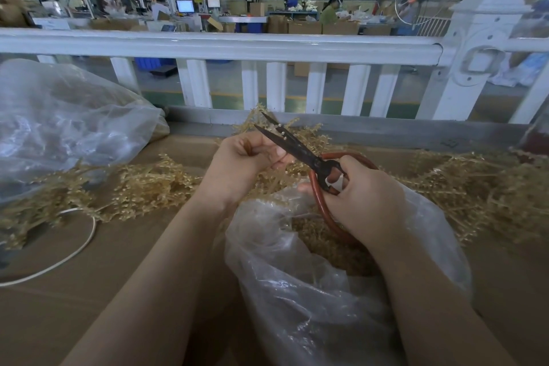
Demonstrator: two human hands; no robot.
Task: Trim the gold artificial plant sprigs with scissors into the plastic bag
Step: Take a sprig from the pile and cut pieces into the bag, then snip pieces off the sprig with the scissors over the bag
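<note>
Above the clear plastic bag [312, 270], so trimmings drop inside, a left hand [240, 163] pinches a gold plastic sprig [279, 131] between the parted blades of dark, red-handled scissors [300, 151] gripped by the right hand [365, 199].

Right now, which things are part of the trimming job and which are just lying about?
In use: left hand pinching a gold plastic sprig; right hand gripping red-handled black scissors; open clear plastic bag; loose gold sprig pile.

Idle: white cable; second clear bag; white railing.
</note>
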